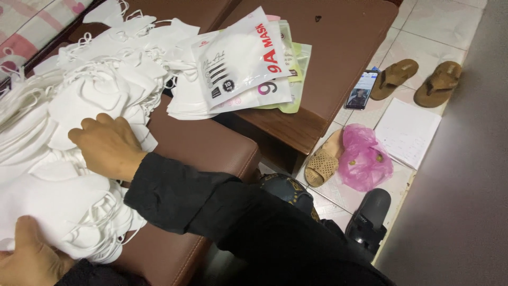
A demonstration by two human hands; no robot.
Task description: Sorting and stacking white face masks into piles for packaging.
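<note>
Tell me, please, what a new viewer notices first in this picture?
First, the big heap of white face masks on the brown cushion at left, with the right hand pressed on it and the left hand at its near edge. Next, the pink plastic bag on the tiled floor, among sandals.

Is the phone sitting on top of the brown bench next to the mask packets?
No, the phone lies on the tiled floor beside a pair of brown sandals, off the brown bench.
</note>
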